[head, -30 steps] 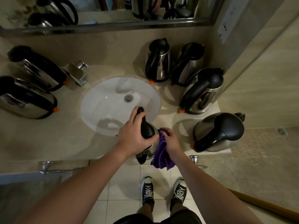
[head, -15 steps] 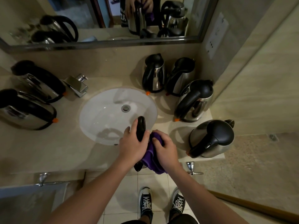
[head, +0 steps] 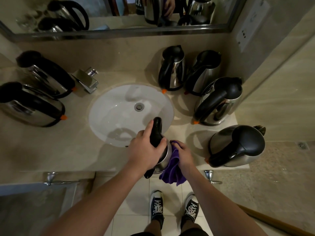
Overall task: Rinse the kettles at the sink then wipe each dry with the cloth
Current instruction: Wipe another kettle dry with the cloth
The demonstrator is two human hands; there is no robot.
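1. Our left hand grips the black handle of the steel kettle, held over the table edge, just in front of the sink.
2. Our right hand presses the purple cloth on the kettle's right side, fingers curled around it.
3. The kettle leans, top pointing away from us.
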